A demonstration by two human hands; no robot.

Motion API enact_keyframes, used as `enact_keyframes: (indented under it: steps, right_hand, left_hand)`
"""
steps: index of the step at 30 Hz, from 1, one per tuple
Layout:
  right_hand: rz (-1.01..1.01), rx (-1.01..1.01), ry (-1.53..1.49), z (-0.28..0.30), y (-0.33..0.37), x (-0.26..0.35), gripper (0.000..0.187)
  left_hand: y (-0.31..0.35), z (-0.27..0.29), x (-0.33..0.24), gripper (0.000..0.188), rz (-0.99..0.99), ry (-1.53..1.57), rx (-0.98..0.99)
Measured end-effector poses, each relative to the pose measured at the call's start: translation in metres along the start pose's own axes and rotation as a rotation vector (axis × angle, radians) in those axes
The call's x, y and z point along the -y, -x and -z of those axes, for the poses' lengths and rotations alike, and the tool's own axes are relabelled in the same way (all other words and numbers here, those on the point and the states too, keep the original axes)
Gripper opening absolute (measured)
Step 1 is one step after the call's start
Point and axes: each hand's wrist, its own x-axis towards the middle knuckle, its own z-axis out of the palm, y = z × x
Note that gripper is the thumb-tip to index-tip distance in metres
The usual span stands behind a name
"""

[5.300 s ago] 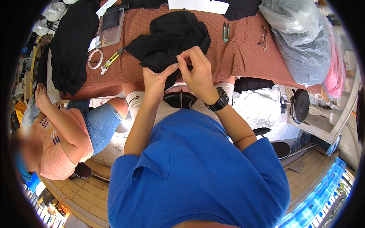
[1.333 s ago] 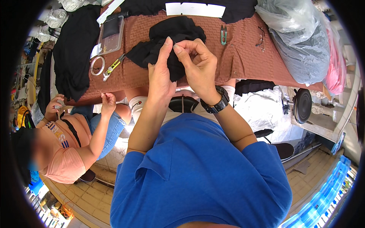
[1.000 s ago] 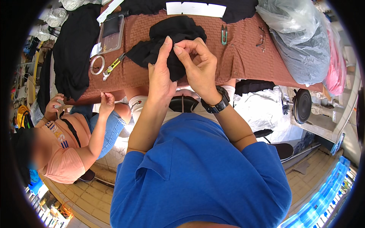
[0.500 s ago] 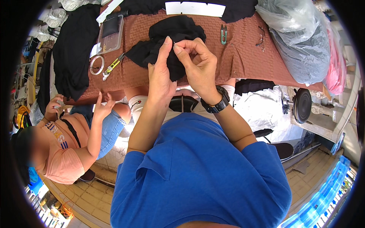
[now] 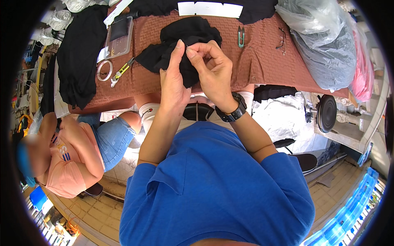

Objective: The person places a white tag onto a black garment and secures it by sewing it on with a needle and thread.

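Observation:
A bunched piece of black cloth [image 5: 191, 29] lies on the brown-covered table in front of me. My left hand [image 5: 174, 78] is closed on it, thumb pointing up and the cloth gathered beneath the fingers. Beside the left thumb tip, my right hand [image 5: 214, 69] pinches with thumb and forefinger. A tiny pale glint shows at that pinch, too small to name. The other right fingers are curled above the cloth. Green thread snips [image 5: 241, 37] lie to the right of the cloth, and a yellow-green cutter [image 5: 122, 72] to its left.
A white ring [image 5: 104, 70] and a clear plastic box [image 5: 123, 47] lie on the left, near more black cloth [image 5: 80, 57]. Eyeglasses [image 5: 282, 41] rest at right, before large filled plastic bags [image 5: 324, 49]. Another person [image 5: 78, 151] sits close at my left.
My hands stay nearly in place; the right has shifted very slightly left. The person at left has drawn both arms in toward the chest and turned the head.

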Motion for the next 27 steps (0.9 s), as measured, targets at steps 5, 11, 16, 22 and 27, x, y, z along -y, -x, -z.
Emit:
enact_keyframes:
  steps: [5, 11, 16, 22, 27]
  right_hand:
    - [-0.009, 0.031, -0.006, 0.0020, 0.0009, -0.0011, 0.011]
    - [-0.018, 0.003, -0.010, -0.0002, -0.0004, -0.0002, 0.008]
    - [-0.024, 0.017, -0.009, 0.0001, -0.0001, 0.0000, 0.011]
    - [-0.045, 0.001, -0.024, -0.0024, -0.0001, -0.0034, 0.011]
    - [-0.072, 0.002, -0.017, -0.0024, -0.0010, -0.0040, 0.012]
  left_hand:
    - [0.0009, -0.0013, -0.0012, 0.038, 0.035, 0.021, -0.015]
    - [0.0006, -0.0004, -0.0008, 0.039, 0.036, 0.021, -0.007]
    - [-0.0008, 0.0016, 0.0003, 0.039, 0.024, 0.009, -0.005]
    - [-0.0001, 0.0001, 0.0004, 0.039, 0.007, 0.021, -0.005]
    - [-0.0017, 0.0040, 0.0019, 0.037, 0.016, 0.009, -0.010]
